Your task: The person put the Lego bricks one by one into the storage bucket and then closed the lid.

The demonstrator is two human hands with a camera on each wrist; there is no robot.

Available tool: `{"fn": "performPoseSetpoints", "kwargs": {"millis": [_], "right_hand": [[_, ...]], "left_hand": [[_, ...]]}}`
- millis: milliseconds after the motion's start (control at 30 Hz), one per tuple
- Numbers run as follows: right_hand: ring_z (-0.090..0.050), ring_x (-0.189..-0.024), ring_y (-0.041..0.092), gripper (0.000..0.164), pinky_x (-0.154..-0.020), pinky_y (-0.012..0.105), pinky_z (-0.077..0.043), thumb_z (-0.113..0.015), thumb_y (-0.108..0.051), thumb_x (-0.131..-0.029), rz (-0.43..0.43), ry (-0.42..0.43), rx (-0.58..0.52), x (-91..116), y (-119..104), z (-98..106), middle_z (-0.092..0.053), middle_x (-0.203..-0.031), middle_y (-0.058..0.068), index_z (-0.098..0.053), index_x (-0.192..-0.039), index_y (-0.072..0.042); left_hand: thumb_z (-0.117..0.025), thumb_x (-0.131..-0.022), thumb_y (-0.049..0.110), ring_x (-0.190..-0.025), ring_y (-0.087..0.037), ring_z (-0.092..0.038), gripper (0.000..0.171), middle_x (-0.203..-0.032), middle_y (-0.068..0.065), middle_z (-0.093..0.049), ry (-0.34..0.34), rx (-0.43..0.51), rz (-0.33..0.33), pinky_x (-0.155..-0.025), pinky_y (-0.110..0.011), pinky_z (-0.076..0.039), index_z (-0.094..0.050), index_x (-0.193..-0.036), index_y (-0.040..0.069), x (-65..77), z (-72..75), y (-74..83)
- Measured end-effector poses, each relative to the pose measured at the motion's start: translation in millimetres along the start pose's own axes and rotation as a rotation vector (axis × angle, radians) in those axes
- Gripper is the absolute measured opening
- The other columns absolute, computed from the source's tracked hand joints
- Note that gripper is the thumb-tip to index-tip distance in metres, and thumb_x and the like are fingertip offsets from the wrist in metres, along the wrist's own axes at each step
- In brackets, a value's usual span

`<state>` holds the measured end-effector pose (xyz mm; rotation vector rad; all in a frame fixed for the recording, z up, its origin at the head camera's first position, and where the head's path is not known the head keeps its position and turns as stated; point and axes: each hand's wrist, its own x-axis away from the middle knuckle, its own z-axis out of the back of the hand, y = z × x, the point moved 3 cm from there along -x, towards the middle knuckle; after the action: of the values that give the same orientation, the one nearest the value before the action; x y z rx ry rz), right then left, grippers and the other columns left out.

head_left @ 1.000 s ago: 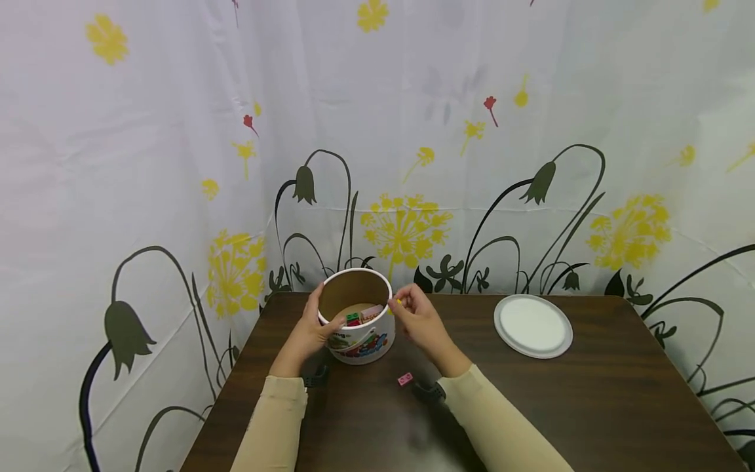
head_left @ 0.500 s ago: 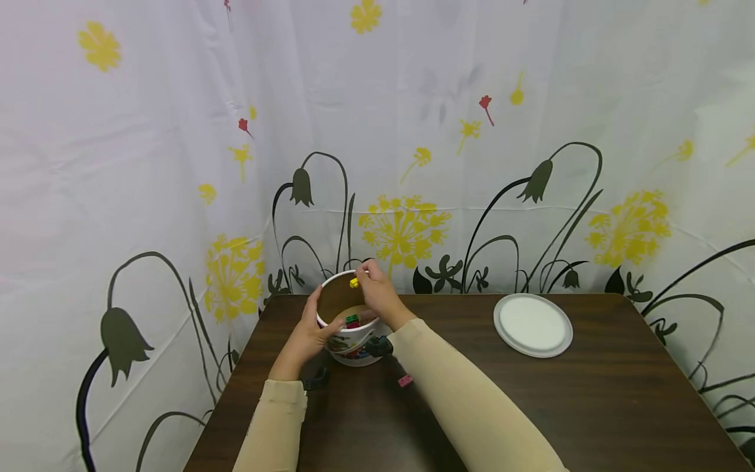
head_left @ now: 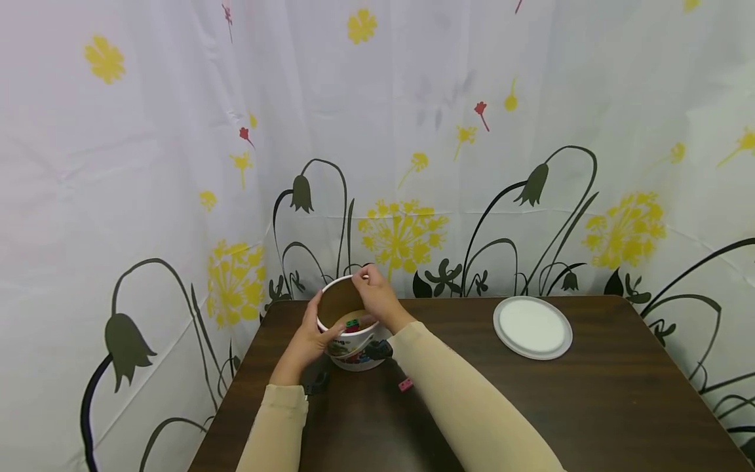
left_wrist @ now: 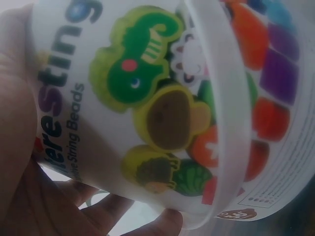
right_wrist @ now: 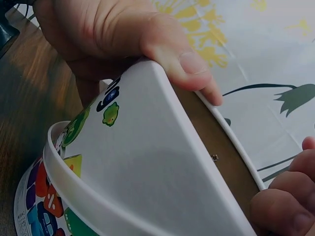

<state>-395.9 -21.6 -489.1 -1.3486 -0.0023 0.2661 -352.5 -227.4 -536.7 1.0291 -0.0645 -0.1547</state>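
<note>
A white bucket [head_left: 352, 359] with a printed label reading "String Beads" stands tilted toward me on the table. My left hand [head_left: 307, 337] grips its left side, thumb over the near rim; the right wrist view shows that thumb [right_wrist: 192, 69] from close by. Inside lie a green brick [head_left: 352, 323] and a red brick [head_left: 352, 330]; other contents are hidden. My right hand [head_left: 377, 298] is over the right rim, its fingers [right_wrist: 283, 211] bent. No yellow piece shows, and whether this hand holds anything is hidden. On the table, a pink brick [head_left: 405, 385] lies beside my right sleeve.
A round white lid [head_left: 533, 326] lies flat on the brown table [head_left: 590, 393], to the right. Behind the table hangs a white curtain [head_left: 472, 98] with a flower print. The bucket's white handle [left_wrist: 234, 98] hangs down its front.
My right hand moved left from beside the bucket to over its rim, pinching a small yellow piece that no longer shows. My left hand has kept its grip on the bucket.
</note>
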Motion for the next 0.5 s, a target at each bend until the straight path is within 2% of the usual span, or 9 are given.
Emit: {"fn": "performPoseSetpoints", "kwargs": {"millis": [133, 267, 500], "right_hand": [[-0.071, -0.101, 0.025, 0.023, -0.093, 0.042, -0.054, -0.053, -0.04, -0.114, 0.039, 0.001, 0.03, -0.6, -0.2, -1.3, -0.076, -0.11, 0.007, -0.059, -0.12, -0.018], [-0.067, -0.098, 0.023, 0.023, -0.091, 0.041, -0.053, -0.055, -0.042, -0.113, 0.038, 0.001, 0.091, -0.4, -0.3, -1.9, -0.07, -0.107, 0.005, -0.061, -0.12, -0.02], [-0.058, -0.083, 0.017, 0.019, -0.078, 0.034, -0.048, -0.056, -0.036, -0.113, 0.067, 0.015, 0.082, 4.7, -3.4, -5.0, -0.06, -0.089, 0.001, -0.061, -0.118, -0.018]], "left_hand": [[-0.077, -0.101, 0.035, -0.155, -0.052, -0.036, 0.106, -0.178, -0.024, -0.016, 0.005, 0.003, -0.001, -0.126, -0.071, -0.032, -0.004, -0.176, 0.019, 0.0, -1.1, -0.3], [-0.077, -0.101, 0.035, -0.155, -0.053, -0.036, 0.106, -0.178, -0.024, -0.016, 0.001, -0.002, 0.006, -0.126, -0.072, -0.033, -0.004, -0.176, 0.019, -0.4, -0.9, 0.2], [-0.077, -0.101, 0.034, -0.154, -0.053, -0.036, 0.106, -0.178, -0.025, -0.016, 0.005, -0.008, -0.006, -0.126, -0.07, -0.034, -0.004, -0.176, 0.02, 0.5, -0.2, -2.2]]}}
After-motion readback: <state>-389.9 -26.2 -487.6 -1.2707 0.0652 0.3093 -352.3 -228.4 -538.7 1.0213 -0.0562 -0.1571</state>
